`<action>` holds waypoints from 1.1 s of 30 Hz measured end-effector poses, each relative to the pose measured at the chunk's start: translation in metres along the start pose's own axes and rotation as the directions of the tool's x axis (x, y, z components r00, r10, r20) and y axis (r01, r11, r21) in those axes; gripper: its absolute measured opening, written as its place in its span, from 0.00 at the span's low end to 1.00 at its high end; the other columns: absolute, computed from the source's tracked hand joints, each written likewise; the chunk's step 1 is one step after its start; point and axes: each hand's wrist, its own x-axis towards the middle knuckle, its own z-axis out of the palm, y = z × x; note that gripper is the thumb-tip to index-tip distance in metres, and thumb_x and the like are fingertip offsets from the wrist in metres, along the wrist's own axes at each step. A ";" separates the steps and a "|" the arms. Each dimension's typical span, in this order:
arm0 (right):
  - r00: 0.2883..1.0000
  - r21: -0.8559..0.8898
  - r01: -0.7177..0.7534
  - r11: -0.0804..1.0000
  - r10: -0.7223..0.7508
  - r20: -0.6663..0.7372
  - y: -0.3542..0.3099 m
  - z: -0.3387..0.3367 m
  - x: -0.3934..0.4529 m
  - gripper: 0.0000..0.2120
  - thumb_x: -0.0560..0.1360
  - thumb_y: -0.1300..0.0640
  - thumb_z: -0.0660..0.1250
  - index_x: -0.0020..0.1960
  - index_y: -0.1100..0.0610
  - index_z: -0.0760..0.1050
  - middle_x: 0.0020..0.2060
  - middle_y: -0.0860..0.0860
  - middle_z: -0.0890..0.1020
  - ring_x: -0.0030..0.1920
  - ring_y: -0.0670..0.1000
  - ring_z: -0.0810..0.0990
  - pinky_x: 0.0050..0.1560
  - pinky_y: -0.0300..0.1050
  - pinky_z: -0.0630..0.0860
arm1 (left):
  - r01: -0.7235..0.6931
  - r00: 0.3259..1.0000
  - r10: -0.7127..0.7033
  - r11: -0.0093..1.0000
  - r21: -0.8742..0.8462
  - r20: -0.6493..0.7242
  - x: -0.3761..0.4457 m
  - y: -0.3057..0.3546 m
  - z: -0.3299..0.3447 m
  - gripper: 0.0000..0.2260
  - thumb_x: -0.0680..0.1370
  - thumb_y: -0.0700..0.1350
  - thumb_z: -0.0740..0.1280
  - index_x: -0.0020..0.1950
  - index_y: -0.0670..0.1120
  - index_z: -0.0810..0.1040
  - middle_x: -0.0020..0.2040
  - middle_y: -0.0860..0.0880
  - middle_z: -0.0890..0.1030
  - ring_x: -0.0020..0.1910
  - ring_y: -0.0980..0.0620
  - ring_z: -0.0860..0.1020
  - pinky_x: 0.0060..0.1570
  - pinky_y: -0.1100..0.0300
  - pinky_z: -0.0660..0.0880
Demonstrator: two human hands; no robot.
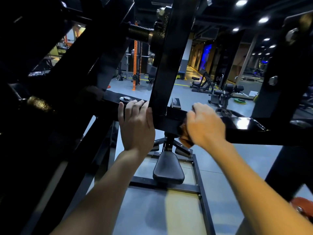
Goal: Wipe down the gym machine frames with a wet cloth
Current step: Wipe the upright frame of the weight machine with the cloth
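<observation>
Left hand [135, 122]: at 9 o'clock of the upright post [171, 65], fingers curled over the black crossbar [245, 123], gripping it as a brace.
Right hand [205, 124]: at 3 o'clock of the post, blurred, fingers closed on the brown cloth [184, 136], pressing it against the crossbar.
Cloth: bunched under the right palm, touching the bar's near face.
Seat pad [168, 168]: below, at 6 o'clock.
Progress: mid-wipe, by judgement; bar at 3 o'clock shines, whether from wiping cannot be told; the upright post and the dark frame members at 9 o'clock probably remain.
</observation>
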 end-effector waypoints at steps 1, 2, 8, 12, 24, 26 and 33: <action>1.000 0.031 0.016 0.999 -0.016 -0.008 -0.019 0.006 0.001 0.12 0.81 0.48 0.50 0.44 0.52 0.66 0.41 0.49 0.72 0.43 0.53 0.72 0.41 0.49 0.68 | -0.009 1.000 0.009 1.000 -0.001 0.005 0.000 -0.001 -0.001 0.18 0.87 0.49 0.54 0.62 0.44 0.82 0.62 0.47 0.82 0.70 0.43 0.73 0.79 0.43 0.54; 0.999 0.063 0.048 0.997 -0.047 -0.013 -0.036 0.011 0.002 0.12 0.81 0.48 0.50 0.45 0.52 0.67 0.42 0.49 0.73 0.44 0.54 0.72 0.41 0.49 0.65 | -0.018 1.000 0.018 1.000 0.001 0.011 0.000 -0.002 -0.002 0.18 0.87 0.49 0.54 0.63 0.45 0.82 0.62 0.48 0.81 0.70 0.43 0.73 0.79 0.43 0.54; 0.905 0.575 -0.003 0.818 -0.242 0.349 -0.037 -0.009 0.019 0.16 0.79 0.44 0.56 0.57 0.56 0.69 0.54 0.54 0.77 0.53 0.55 0.76 0.57 0.61 0.75 | -0.022 0.999 0.021 0.999 0.031 0.033 0.000 -0.002 -0.006 0.19 0.87 0.49 0.53 0.64 0.45 0.81 0.63 0.47 0.81 0.70 0.44 0.72 0.79 0.42 0.55; 0.839 0.162 0.275 0.948 -0.319 0.440 -0.015 -0.018 0.016 0.55 0.66 0.24 0.68 0.84 0.47 0.52 0.83 0.50 0.48 0.82 0.55 0.50 0.80 0.59 0.54 | 0.026 0.997 -0.024 0.999 -0.029 0.071 0.004 0.000 -0.007 0.20 0.87 0.50 0.52 0.63 0.46 0.82 0.63 0.48 0.81 0.71 0.45 0.71 0.79 0.43 0.53; 0.913 -0.030 0.352 0.936 -0.336 0.233 -0.018 -0.011 -0.005 0.47 0.67 0.35 0.79 0.78 0.51 0.64 0.75 0.47 0.67 0.72 0.54 0.70 0.68 0.53 0.74 | 0.055 0.998 -0.054 0.997 -0.047 0.037 0.001 0.007 -0.010 0.20 0.86 0.48 0.53 0.59 0.44 0.84 0.61 0.47 0.83 0.70 0.46 0.73 0.80 0.45 0.52; 0.921 -0.160 0.346 0.924 -0.303 0.243 0.022 -0.032 -0.021 0.50 0.69 0.35 0.78 0.81 0.52 0.59 0.80 0.47 0.62 0.77 0.54 0.65 0.73 0.52 0.67 | 0.022 0.999 -0.021 0.999 -0.026 0.037 0.001 0.002 -0.009 0.19 0.86 0.48 0.54 0.60 0.44 0.84 0.61 0.48 0.83 0.69 0.46 0.74 0.80 0.46 0.51; 0.941 -0.361 0.304 0.882 -0.218 0.259 0.065 -0.056 -0.031 0.54 0.66 0.29 0.74 0.80 0.59 0.63 0.79 0.55 0.65 0.76 0.60 0.66 0.77 0.54 0.61 | 0.086 0.996 -0.084 0.994 -0.070 0.035 0.003 0.009 -0.008 0.18 0.85 0.46 0.56 0.58 0.42 0.85 0.61 0.45 0.84 0.69 0.44 0.74 0.80 0.45 0.52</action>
